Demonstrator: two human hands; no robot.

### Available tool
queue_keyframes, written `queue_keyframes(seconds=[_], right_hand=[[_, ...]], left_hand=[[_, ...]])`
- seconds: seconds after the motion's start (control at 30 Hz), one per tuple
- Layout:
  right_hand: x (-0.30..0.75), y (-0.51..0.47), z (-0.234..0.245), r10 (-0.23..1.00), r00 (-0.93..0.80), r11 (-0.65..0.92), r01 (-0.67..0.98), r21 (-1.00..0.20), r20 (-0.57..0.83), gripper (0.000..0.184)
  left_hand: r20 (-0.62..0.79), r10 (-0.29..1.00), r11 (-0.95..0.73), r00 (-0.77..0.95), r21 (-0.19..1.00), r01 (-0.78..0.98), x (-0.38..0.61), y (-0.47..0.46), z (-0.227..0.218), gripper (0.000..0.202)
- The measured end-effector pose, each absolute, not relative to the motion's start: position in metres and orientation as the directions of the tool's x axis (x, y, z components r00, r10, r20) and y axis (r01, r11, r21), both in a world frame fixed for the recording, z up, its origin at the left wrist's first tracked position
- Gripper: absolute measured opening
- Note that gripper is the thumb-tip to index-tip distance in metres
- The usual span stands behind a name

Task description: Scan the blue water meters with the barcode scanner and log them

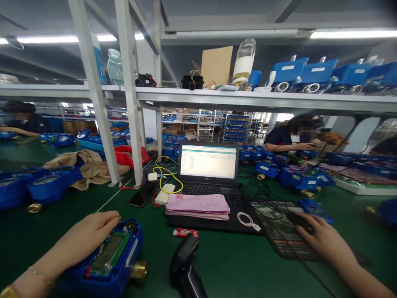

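At the lower left a blue meter lies on the green bench, its top uncovered over a display and green circuit board. A brass pipe fitting sticks out of its side. My left hand lies across the meter, fingers together and curled at its far edge; the fingertips are partly hidden. On the right, my right hand is closed over a black computer mouse on a dark patterned mouse pad. A black barcode scanner lies between my hands, beside a red-and-white battery.
An open laptop with a lit screen carries pink papers and a cable ring. To its left lies a phone. More blue meters stand on both sides. Metal posts hold a shelf. Co-workers sit beyond.
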State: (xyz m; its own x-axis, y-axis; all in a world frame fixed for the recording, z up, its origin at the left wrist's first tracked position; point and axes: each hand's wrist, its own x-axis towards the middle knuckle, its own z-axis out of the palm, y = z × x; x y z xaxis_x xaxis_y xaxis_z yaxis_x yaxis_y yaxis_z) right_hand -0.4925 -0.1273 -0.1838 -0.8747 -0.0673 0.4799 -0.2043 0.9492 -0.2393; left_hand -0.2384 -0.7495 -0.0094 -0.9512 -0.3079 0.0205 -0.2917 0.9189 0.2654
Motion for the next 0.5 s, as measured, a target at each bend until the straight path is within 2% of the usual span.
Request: queue_keyframes(seconds=[0.13,0.27,0.5], right_hand=[[-0.495,-0.124,-0.189,-0.073,-0.882,0.951,-0.202,-0.232,0.466,0.063],[-0.497,-0.120,-0.191,-0.072,-0.889,0.953,-0.196,-0.233,0.453,0.065],[-0.499,-0.119,-0.191,-0.066,-0.893,0.953,-0.189,-0.237,0.446,0.066]], left_hand=[[-0.090,-0.294,0.898,-0.951,0.315,-0.308,-0.236,-0.746,-0.006,0.059],[-0.093,-0.278,0.901,-0.956,0.321,-0.293,-0.236,-0.743,-0.002,0.055],[-0.112,-0.315,0.897,-0.942,0.289,-0.334,-0.236,-0.739,0.002,0.064]])
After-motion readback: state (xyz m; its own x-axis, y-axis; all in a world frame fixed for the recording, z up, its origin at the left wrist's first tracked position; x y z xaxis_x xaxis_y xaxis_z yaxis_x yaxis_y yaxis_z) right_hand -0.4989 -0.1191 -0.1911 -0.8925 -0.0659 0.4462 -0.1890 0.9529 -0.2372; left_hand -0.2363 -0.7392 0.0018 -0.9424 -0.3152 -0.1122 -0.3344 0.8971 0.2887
